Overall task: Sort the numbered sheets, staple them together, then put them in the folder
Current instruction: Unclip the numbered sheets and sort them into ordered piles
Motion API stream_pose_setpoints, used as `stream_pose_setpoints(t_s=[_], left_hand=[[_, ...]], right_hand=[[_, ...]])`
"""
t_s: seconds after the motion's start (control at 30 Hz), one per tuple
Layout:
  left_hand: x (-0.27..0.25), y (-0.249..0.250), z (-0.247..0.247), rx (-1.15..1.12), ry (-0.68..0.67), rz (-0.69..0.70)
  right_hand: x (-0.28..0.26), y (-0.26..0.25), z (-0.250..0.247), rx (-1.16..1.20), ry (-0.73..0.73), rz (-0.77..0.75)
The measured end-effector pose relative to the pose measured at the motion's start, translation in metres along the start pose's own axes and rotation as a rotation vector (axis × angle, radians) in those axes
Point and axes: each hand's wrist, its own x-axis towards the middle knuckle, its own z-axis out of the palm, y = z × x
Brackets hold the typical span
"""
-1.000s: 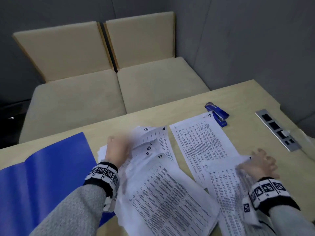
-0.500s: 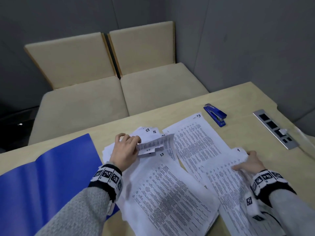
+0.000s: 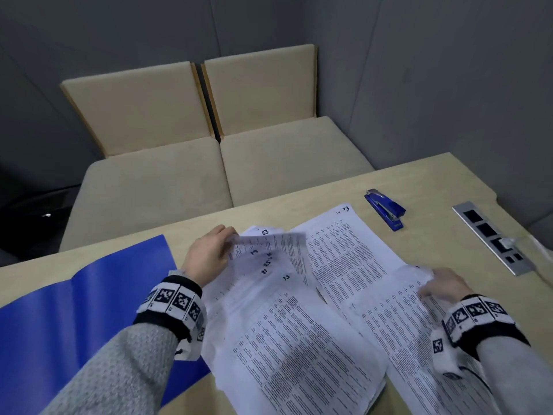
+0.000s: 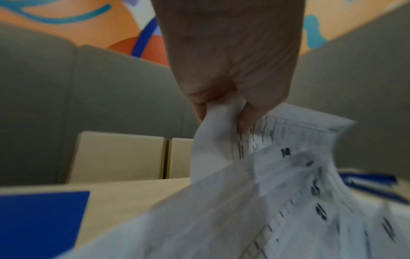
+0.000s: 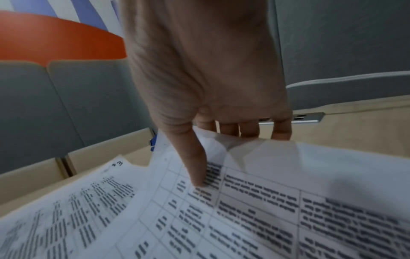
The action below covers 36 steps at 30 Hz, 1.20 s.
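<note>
Printed sheets with handwritten numbers lie fanned over the wooden table (image 3: pixel 425 181); numbers 23, 21 and 13 show in the left pile (image 3: pixel 269 283). My left hand (image 3: pixel 209 253) pinches the top edge of a lifted sheet (image 3: pixel 269 244) over that pile; the left wrist view shows thumb and fingers nipping the sheet (image 4: pixel 221 122). My right hand (image 3: pixel 443 284) holds the top corner of a sheet (image 3: pixel 398 319) at the right, thumb (image 5: pixel 195 166) on top and fingers underneath. A sheet marked 3 (image 3: pixel 344 250) lies between. The open blue folder (image 3: pixel 59 313) lies left.
A blue stapler (image 3: pixel 386 208) lies beyond the sheets toward the far right. A metal socket strip (image 3: pixel 493 238) is set into the table near its right edge. Beige upholstered seats (image 3: pixel 209 163) stand behind the table against grey walls.
My left hand has raised a sheet from the left pile and drawn it out flatter. My right hand has taken hold of the right sheet's corner and lifted it slightly.
</note>
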Motion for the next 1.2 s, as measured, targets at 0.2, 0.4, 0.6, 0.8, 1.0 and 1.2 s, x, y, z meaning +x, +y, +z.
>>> stream_pose_setpoints(t_s=[0.2, 0.4, 0.6, 0.8, 1.0, 1.2], left_hand=[[0.0, 0.024, -0.008, 0.183, 0.137, 0.128], [0.0, 0.03, -0.034, 0.099, 0.251, 0.123], [0.017, 0.044, -0.078, 0.086, 0.55, 0.147], [0.041, 0.042, -0.093, -0.23, 0.783, -0.014], [0.063, 0.023, -0.034, -0.501, 0.639, -0.258], [0.072, 0.039, 0.029, -0.7, 0.289, -0.388]], right_hand=[[-0.007, -0.02, 0.006, -0.084, 0.114, -0.071], [0.009, -0.039, 0.009, 0.113, 0.006, -0.145], [0.014, -0.058, 0.022, -0.083, 0.064, -0.097], [0.009, -0.039, 0.011, 0.146, -0.018, -0.306], [-0.009, 0.035, -0.052, 0.701, 0.056, -0.256], [-0.003, 0.116, -0.103, 0.833, 0.0, -0.159]])
